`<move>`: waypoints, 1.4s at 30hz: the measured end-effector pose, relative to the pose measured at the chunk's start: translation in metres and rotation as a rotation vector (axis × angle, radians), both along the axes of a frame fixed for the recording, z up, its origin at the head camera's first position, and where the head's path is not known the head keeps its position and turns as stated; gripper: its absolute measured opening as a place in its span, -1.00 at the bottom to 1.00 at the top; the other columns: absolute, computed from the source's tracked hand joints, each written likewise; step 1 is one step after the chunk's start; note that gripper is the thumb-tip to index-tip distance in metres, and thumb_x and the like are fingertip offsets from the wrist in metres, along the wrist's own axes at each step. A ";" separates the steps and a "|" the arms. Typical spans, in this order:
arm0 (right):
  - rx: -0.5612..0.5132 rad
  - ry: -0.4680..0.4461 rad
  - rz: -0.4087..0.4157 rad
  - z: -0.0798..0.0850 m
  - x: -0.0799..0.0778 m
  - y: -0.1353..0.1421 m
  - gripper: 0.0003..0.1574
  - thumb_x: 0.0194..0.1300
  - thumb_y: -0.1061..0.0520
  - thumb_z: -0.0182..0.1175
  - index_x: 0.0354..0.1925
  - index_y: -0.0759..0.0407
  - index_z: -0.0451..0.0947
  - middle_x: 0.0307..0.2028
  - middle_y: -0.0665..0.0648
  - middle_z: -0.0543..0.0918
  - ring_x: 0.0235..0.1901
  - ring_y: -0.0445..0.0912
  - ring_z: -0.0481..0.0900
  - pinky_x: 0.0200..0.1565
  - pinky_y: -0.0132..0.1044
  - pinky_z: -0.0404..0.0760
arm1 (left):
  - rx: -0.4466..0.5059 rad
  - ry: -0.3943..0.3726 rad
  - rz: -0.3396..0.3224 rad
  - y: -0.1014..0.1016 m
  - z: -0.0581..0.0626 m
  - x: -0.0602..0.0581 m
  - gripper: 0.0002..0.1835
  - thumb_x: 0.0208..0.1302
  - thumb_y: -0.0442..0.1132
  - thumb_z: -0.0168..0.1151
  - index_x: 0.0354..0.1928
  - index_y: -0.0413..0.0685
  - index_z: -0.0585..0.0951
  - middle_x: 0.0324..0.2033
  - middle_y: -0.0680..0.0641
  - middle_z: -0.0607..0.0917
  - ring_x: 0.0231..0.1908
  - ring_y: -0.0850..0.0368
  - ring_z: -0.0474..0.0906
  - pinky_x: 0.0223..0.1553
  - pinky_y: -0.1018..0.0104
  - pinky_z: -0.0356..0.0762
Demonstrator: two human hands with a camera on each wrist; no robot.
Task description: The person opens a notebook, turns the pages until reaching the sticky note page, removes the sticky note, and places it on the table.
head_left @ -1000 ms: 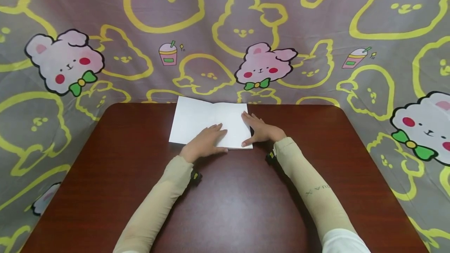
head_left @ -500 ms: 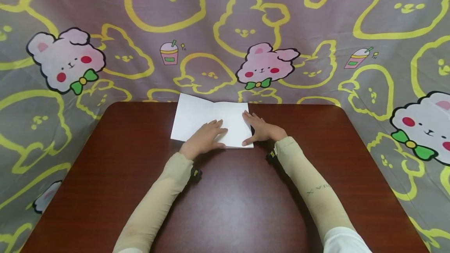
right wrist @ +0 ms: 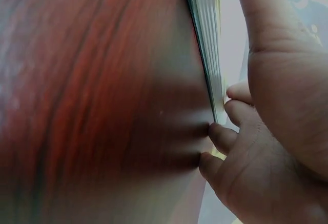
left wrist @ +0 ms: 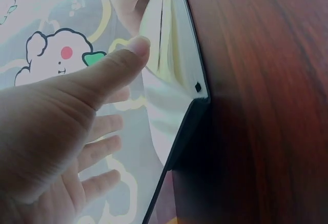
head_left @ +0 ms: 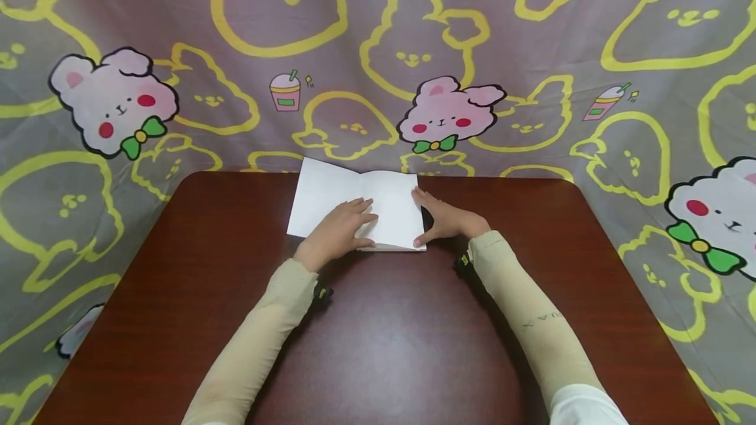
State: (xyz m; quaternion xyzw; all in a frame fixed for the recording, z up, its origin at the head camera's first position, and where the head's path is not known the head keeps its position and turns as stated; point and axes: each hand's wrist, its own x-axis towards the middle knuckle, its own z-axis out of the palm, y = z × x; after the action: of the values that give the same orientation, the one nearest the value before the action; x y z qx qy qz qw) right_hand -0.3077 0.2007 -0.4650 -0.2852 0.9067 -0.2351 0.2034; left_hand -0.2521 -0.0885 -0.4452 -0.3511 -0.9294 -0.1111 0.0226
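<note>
An open notebook [head_left: 394, 199] with blank white pages lies near the table's far edge, its left side tilted up. My left hand [head_left: 333, 231] is over the middle of it, fingers spread and relaxed. In the left wrist view, the thumb [left wrist: 115, 73] is at the bottom edge of the pages, and a dark cover [left wrist: 179, 137] shows beneath. My right hand [head_left: 445, 216] rests at the notebook's right edge, thumb near the lower corner. In the right wrist view, its fingers [right wrist: 224, 138] lie along the page block [right wrist: 209, 39], some beside the edge and some over it.
The dark red-brown wooden table [head_left: 378, 346] has rounded far corners. A grey curtain [head_left: 236, 71] printed with cartoon bears and rabbits hangs right behind its far edge and along both sides.
My left hand has shifted slightly left and away from me. The right hand has moved a little right. The notebook's left side has risen slightly, and the right pages now bow up near the spine.
</note>
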 end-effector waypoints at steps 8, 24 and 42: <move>-0.031 0.007 -0.019 0.003 -0.002 0.006 0.66 0.00 -0.18 0.60 0.61 0.34 -0.31 0.63 0.29 -0.29 0.62 0.12 -0.28 0.56 0.09 -0.04 | -0.015 0.107 0.008 -0.006 0.004 0.006 -0.42 0.20 0.04 0.48 0.17 -0.13 0.67 0.40 -0.25 0.47 0.41 -0.20 0.37 0.41 -0.12 0.32; 0.015 0.041 -0.022 0.001 -0.002 -0.003 0.62 0.00 -0.16 0.60 0.61 0.33 -0.25 0.63 0.29 -0.24 0.61 0.20 -0.26 0.55 0.14 -0.03 | -0.004 0.224 0.045 -0.007 0.006 0.021 -0.82 0.18 -0.10 0.51 -0.33 -0.04 0.77 0.35 -0.19 0.54 0.37 -0.16 0.43 0.39 -0.11 0.36; 0.049 0.010 -0.038 -0.003 0.002 -0.009 0.59 0.06 -0.20 0.57 0.62 0.27 -0.27 0.63 0.26 -0.27 0.60 0.25 -0.32 0.52 0.28 -0.14 | 0.126 0.298 0.364 -0.002 0.006 0.045 -0.80 0.09 -0.30 0.34 -0.58 -0.30 0.68 0.39 -0.41 0.41 0.46 -0.34 0.21 0.39 -0.20 0.29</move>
State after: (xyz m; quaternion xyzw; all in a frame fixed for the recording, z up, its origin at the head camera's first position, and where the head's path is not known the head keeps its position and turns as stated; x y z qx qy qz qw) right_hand -0.3057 0.1920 -0.4678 -0.2643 0.9183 -0.2154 0.2012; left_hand -0.2066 -0.0903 -0.4394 -0.1885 -0.9550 -0.1097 0.2009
